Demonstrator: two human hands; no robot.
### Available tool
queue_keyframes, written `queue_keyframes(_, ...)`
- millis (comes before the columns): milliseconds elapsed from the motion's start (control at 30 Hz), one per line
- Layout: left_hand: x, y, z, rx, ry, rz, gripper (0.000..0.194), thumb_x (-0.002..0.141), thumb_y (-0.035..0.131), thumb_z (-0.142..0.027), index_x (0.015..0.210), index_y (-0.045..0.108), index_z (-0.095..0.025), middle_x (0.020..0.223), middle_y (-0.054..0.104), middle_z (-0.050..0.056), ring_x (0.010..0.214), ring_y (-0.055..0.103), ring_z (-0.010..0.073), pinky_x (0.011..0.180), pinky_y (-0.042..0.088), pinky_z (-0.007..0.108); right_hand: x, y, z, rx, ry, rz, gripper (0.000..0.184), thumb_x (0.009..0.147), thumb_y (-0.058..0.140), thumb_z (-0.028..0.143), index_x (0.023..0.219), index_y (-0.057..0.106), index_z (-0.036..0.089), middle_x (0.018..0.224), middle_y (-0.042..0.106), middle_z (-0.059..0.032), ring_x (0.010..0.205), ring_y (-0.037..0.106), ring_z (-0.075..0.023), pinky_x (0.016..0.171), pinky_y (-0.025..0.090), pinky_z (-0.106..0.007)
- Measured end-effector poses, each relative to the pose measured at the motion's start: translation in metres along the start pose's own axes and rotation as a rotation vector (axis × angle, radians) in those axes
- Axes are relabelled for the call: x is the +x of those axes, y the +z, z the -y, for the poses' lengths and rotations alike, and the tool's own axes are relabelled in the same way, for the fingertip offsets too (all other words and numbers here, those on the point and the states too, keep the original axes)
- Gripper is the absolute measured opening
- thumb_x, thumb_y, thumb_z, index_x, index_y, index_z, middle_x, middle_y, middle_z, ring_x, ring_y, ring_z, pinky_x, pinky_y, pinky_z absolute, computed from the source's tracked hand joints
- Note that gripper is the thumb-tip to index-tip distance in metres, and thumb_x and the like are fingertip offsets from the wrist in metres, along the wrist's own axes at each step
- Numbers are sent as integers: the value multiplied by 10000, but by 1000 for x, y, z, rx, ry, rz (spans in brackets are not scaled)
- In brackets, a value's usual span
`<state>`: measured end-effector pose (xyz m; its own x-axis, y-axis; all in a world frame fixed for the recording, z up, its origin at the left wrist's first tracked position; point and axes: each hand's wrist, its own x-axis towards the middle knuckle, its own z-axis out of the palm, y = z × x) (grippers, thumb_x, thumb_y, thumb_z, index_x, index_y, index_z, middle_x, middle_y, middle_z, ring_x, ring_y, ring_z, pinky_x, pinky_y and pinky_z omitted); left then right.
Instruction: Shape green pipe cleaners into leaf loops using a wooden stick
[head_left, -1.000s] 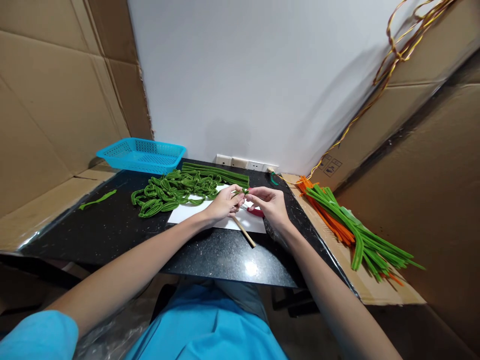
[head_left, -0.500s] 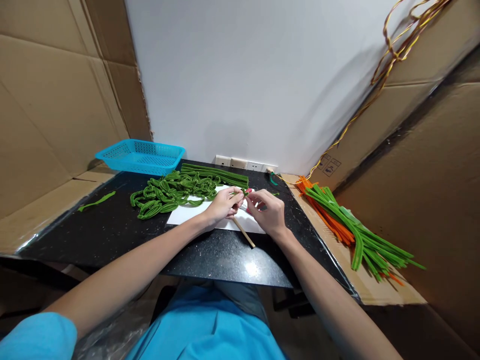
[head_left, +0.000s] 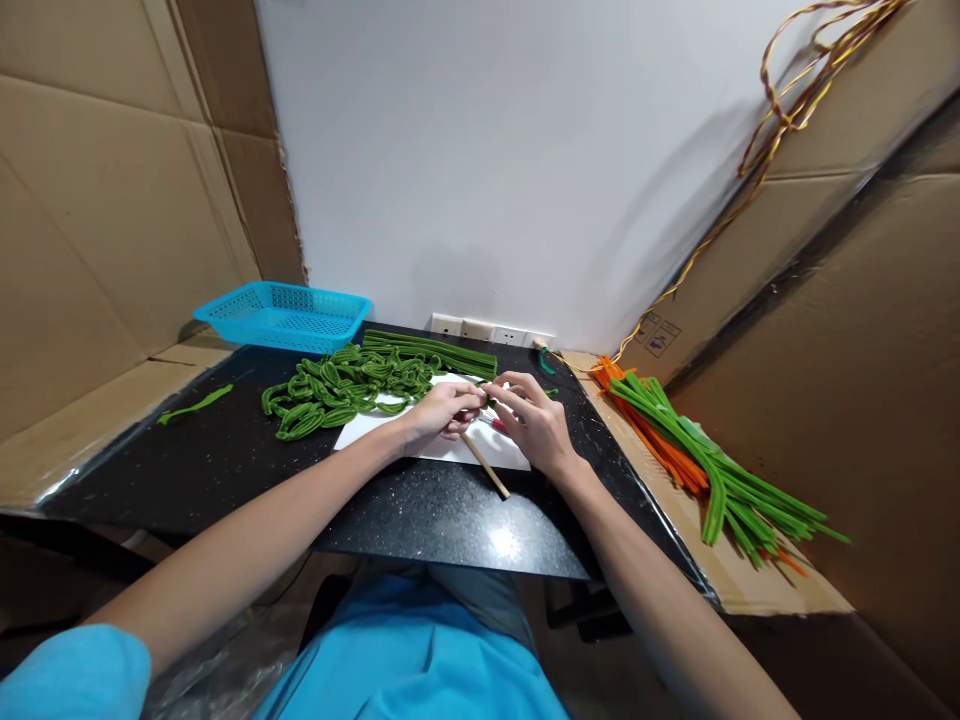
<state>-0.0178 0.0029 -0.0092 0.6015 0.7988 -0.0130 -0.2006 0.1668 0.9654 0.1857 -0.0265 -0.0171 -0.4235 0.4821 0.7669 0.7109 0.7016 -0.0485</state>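
Observation:
My left hand (head_left: 441, 412) is closed in a pinch over the white sheet, holding a small dark green pipe cleaner piece (head_left: 490, 398), mostly covered by fingers. Against that same piece are the bent fingers of my right hand (head_left: 536, 428), thumb and fingertips close together. Under the hands lies a red-handled tool (head_left: 498, 426), its kind partly hidden. A thin wooden stick (head_left: 487, 468) rests across the near edge of the white paper (head_left: 367, 430). To the left, dark green pipe cleaners bent into loops (head_left: 322, 395) form a pile overlapping the paper.
Straight dark green pipe cleaners (head_left: 435, 352) lie behind the pile. A blue basket (head_left: 285, 335) stands back left, near a light green strip (head_left: 196, 403). Bright green pipe cleaners (head_left: 720, 470) and orange ones (head_left: 667, 450) lie on cardboard at right. Wall sockets (head_left: 495, 331) line the back.
My right hand's fingers have stretched and shifted slightly left over the green piece. More of the red-handled tool shows beneath. My left hand stays nearly in place.

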Motion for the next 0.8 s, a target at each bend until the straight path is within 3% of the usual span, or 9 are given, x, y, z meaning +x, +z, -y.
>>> queue_keyframes(233, 1, -5, 0, 49, 46, 80, 328, 831, 794, -394, 794, 570, -158, 602, 424, -68, 406, 324, 28, 398, 173, 171, -4, -4, -10, -80, -72, 29, 237, 1037, 590, 194, 1216, 732, 258, 1215, 729, -71, 868, 749, -145, 692, 564, -235)
queue_keyframes(433, -2, -4, 0, 132, 136, 67, 348, 861, 776, -467, 903, 613, -162, 593, 443, -66, 438, 348, 51, 422, 210, 179, -5, -3, -12, -119, -154, 61, 252, 1032, 575, 169, 1240, 706, 225, 1185, 755, -95, 1032, 752, -201, 791, 572, -257)
queue_keyframes(633, -5, -2, -1, 495, 398, 6, 253, 954, 656, -412, 940, 620, -162, 702, 531, -29, 556, 471, 100, 537, 373, 227, -4, -4, -5, 19, -37, 105, 274, 1047, 498, 173, 1183, 729, 234, 1084, 760, -87, 895, 725, -180, 731, 541, -256)
queue_keyframes(733, -6, -3, -3, 628, 492, -8, 197, 968, 619, -355, 928, 634, -163, 796, 613, 9, 686, 555, 140, 669, 442, 258, 0, -3, 4, 227, 73, 69, 252, 1039, 521, 237, 1075, 770, 220, 971, 734, -85, 821, 679, -185, 686, 514, -272)
queue_keyframes(800, -8, -4, -5, 704, 547, -21, 164, 966, 610, -322, 922, 647, -169, 870, 659, 34, 801, 602, 172, 766, 462, 276, 4, -1, 9, 464, 247, 53, 218, 993, 620, 319, 924, 790, 202, 882, 705, -74, 756, 627, -177, 630, 479, -269)
